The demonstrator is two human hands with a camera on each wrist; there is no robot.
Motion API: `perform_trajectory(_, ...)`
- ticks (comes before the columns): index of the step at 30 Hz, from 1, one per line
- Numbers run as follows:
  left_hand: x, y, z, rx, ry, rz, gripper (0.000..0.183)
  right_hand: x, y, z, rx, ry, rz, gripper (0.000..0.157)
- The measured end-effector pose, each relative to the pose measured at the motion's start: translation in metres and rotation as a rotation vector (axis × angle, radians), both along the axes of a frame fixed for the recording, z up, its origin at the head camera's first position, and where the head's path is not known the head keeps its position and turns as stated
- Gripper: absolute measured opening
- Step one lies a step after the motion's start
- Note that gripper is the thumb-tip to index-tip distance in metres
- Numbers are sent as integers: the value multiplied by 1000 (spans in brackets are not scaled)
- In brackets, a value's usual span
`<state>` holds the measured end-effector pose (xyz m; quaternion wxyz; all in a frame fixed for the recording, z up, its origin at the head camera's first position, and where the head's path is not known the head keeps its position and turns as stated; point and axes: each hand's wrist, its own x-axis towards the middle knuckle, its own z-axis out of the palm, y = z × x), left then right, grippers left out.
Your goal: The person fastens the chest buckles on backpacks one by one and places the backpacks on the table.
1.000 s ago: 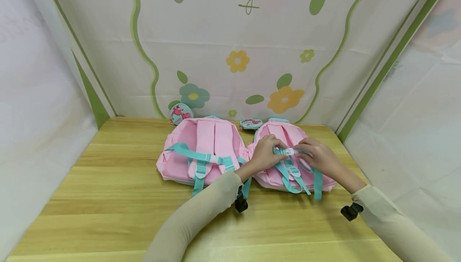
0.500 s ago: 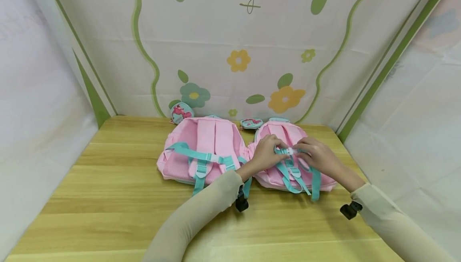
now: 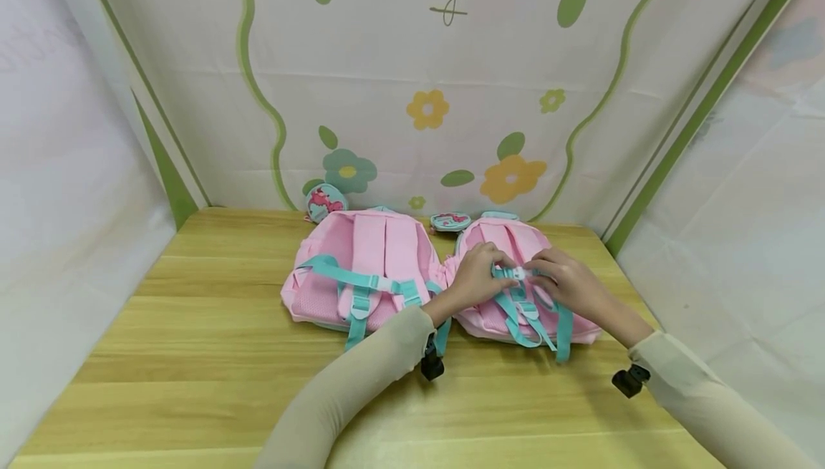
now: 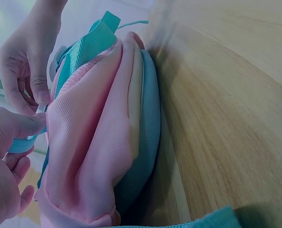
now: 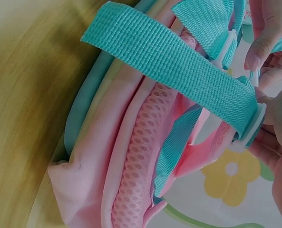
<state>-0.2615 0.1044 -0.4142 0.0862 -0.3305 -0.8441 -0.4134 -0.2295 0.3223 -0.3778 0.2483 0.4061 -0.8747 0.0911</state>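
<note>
A pink backpack (image 3: 480, 315) with teal straps lies on the right of the table, its back panel facing up. Over it my left hand (image 3: 478, 274) pinches the teal strap by a white side-release buckle (image 3: 519, 273). From the other side my right hand (image 3: 567, 279) holds the buckle's right end, fingers and thumb curled on it. In the right wrist view a loose teal strap end (image 5: 169, 61) hangs from the white plastic piece (image 5: 252, 126) in my right fingers. The two hands nearly meet at the buckle, which my fingers partly hide.
A second pink backpack (image 3: 316, 297) lies to the left, its teal chest strap (image 3: 348, 276) joined by a white buckle. Round teal pouches (image 3: 325, 202) with a pink figure sit behind the bags. A printed cloth backdrop (image 3: 374, 61) rises behind the wooden table (image 3: 213, 354).
Both hands stay at the buckle over the right backpack, with only slight finger shifts. The loose strap end under my right hand sways a little to the left. The left backpack has not moved.
</note>
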Motion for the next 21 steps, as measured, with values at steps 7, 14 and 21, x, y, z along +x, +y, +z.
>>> perform_trajectory(7, 3, -2, 2, 0, -3, -11, 25, 0, 1, -3, -21, 14, 29, 32)
perform_trajectory(14, 2, -1, 1, -2, 0, -16, 25, 1, 2, -7, -41, 30, 39, 34)
perform_trajectory(21, 1, 0, 2, -3, 19, -22, 25, 1, 1, -8, -46, 33, 33, 35)
